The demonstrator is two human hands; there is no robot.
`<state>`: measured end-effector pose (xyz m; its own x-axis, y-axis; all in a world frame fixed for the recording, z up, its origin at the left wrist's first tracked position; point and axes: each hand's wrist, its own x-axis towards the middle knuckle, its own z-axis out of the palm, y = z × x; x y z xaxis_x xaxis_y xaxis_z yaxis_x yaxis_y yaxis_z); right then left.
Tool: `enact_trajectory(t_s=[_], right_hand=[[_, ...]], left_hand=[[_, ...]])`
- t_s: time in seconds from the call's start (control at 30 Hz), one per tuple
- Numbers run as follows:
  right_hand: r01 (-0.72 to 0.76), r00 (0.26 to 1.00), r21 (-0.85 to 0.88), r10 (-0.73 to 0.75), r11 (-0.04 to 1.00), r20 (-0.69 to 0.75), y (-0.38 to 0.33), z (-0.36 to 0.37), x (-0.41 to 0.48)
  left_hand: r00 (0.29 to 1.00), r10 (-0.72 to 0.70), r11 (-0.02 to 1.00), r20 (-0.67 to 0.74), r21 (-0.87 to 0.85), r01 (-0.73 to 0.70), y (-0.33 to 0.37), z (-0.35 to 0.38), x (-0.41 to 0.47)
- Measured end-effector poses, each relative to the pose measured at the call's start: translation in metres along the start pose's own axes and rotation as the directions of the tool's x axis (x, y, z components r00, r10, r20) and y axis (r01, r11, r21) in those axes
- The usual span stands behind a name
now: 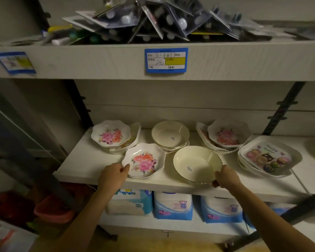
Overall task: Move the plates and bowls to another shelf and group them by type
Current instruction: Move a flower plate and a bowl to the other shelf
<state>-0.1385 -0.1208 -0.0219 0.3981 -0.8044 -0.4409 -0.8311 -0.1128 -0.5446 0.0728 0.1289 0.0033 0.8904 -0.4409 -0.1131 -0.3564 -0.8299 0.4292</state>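
The left hand (113, 174) is closed on the left rim of a floral plate (144, 160), thumb on top of the edge and fingers curled beneath, where they cannot be seen. That plate sits at the front of the middle shelf (84, 160), on top of at least one more like it. The right hand (225, 176) pinches the near right rim of a cream bowl (196, 163), thumb under the lip and fingers folded over the edge; the bowl stands just right of the floral plate, close but whether touching cannot be told. Whether either dish is lifted off the shelf cannot be told. Behind them, at the left rear, is a floral stack (111, 135) resting on other white dishes; at the centre rear a stack of cream bowls (170, 134); at the right rear another floral dish (227, 135) tilted on a pile. Further right lie square cartoon plates (267, 157), stacked. The shelf above carries a blue price label (165, 60) on its front edge and a heap of blister packs (153, 20). Below the middle shelf stand blue-and-white packages (173, 206).
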Motion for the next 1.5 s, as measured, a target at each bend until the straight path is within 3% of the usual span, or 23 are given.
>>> enact_trajectory(t_s=[0.2,0.47,0.67,0.87,1.07,1.33,1.5], right_hand=[[0.117,0.993,0.115,-0.114,0.986,-0.035,0.009,-0.018,-0.028],[0.133,0.99,0.079,-0.128,0.988,-0.055,0.017,-0.02,-0.041],[0.143,0.988,0.039,-0.14,0.989,-0.057,0.014,-0.018,-0.048],[0.122,0.991,0.072,-0.118,0.99,-0.061,0.011,-0.02,-0.054],[0.093,0.995,0.118,-0.087,0.989,-0.055,0.009,-0.022,-0.061],[0.11,0.99,0.157,-0.094,0.981,-0.102,0.02,-0.043,-0.085],[0.086,0.986,0.203,-0.054,0.975,-0.16,0.042,-0.059,-0.111]], left_hand=[[0.994,-0.09,0.995,0.063,0.047,0.087,-0.007,0.013,0.027],[0.974,-0.133,0.989,0.183,0.093,0.118,-0.004,0.015,0.049],[0.938,-0.183,0.975,0.293,-0.069,0.212,-0.002,0.014,0.052],[0.949,-0.185,0.942,0.257,-0.227,0.246,-0.006,0.011,0.052],[0.911,-0.2,0.716,0.36,-0.582,0.387,-0.003,0.002,0.044],[0.952,-0.043,0.688,0.304,-0.682,0.249,0.009,-0.027,0.014],[0.958,0.089,0.763,0.271,-0.637,0.11,0.026,-0.029,-0.001]])
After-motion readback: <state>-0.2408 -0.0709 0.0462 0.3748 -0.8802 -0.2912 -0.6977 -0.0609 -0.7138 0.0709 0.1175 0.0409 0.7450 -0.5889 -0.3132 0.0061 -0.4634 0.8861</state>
